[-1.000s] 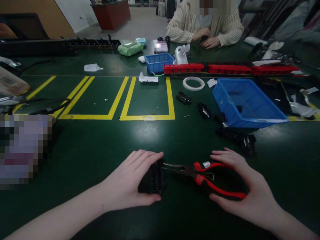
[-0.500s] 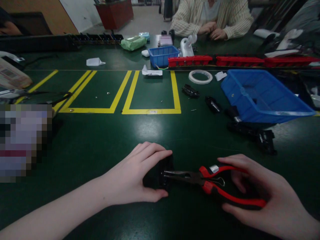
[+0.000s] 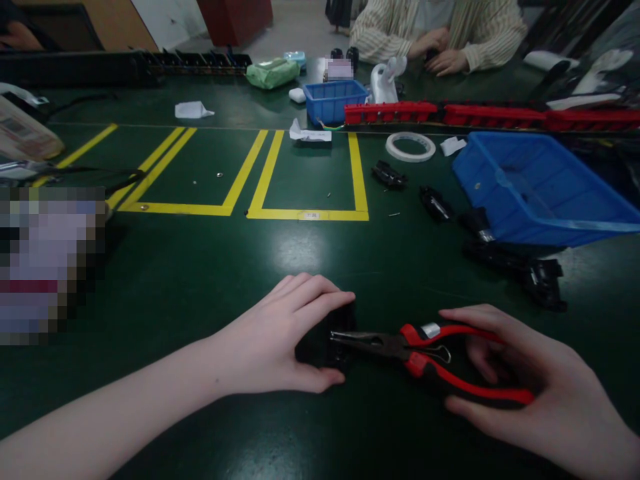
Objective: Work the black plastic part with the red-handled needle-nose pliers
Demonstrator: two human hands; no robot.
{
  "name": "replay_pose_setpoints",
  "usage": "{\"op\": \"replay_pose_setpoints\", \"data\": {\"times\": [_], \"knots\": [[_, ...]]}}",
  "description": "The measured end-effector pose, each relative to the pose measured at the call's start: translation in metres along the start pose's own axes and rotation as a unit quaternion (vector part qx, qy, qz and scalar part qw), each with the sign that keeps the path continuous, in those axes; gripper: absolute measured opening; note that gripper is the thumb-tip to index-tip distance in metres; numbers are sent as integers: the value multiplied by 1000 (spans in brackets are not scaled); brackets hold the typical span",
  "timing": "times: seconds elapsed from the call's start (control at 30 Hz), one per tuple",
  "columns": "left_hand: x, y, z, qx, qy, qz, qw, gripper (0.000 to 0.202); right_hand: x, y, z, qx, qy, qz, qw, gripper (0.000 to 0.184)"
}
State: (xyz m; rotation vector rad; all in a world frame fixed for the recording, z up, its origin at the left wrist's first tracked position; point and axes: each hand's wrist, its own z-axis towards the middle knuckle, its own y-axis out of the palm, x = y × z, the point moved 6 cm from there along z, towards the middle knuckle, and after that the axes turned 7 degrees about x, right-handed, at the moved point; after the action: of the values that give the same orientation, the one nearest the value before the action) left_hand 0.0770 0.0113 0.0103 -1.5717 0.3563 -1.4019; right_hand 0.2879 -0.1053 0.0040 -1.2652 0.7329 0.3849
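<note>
My left hand (image 3: 290, 340) is closed around a black plastic part (image 3: 342, 353) on the dark green table, thumb on the near side and fingers on the far side. Most of that part is hidden or too dark to make out. In my right hand (image 3: 530, 380) are red-and-black long-nose pliers (image 3: 417, 345), held by their spread handles. Their jaw tips reach the black part between my left thumb and fingers; a small shiny pin-like bit shows at the tips. Whether the jaws grip it I cannot tell.
Right of centre lie several black plastic parts (image 3: 435, 203) beside a large blue bin (image 3: 550, 187). Behind them are a white tape roll (image 3: 410, 147), a small blue basket (image 3: 335, 100) and red strips (image 3: 495, 117). Yellow tape (image 3: 310, 215) marks the table. A person in a striped shirt (image 3: 485, 40) sits opposite.
The view has tilted down and shifted slightly left. Both hands keep nearly the same hold, with the pliers' tips still at the black part. The person opposite now has a small dark thing in hand.
</note>
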Motion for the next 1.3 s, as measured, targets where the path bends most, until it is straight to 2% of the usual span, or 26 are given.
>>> {"op": "replay_pose_setpoints", "data": {"times": [0.17, 0.4, 0.67, 0.83, 1.0, 1.1, 1.3], "knots": [[-1, 0, 1, -10, -6, -7, 1000, 70, 1, 0, 5, -50, -83, -15, 995, 59], [0, -1, 1, -22, 2, 1, 1000, 71, 4, 1, 6, -68, -95, -21, 993, 59], [0, -1, 1, -3, 12, 3, 1000, 71, 1, -5, 4, -30, -172, -99, 980, 61], [2, -1, 1, 3, 17, 11, 1000, 72, -3, -6, 1, 16, -181, -119, 976, 57], [3, -2, 1, 4, 16, 11, 1000, 71, -13, -4, 0, 29, -238, -127, 962, 50], [3, -3, 1, 6, 15, 13, 1000, 70, -16, -2, -1, 28, -275, -148, 950, 54], [5, -5, 2, -10, 31, 13, 999, 70, -22, 0, -2, 32, -300, -148, 942, 53]]}}
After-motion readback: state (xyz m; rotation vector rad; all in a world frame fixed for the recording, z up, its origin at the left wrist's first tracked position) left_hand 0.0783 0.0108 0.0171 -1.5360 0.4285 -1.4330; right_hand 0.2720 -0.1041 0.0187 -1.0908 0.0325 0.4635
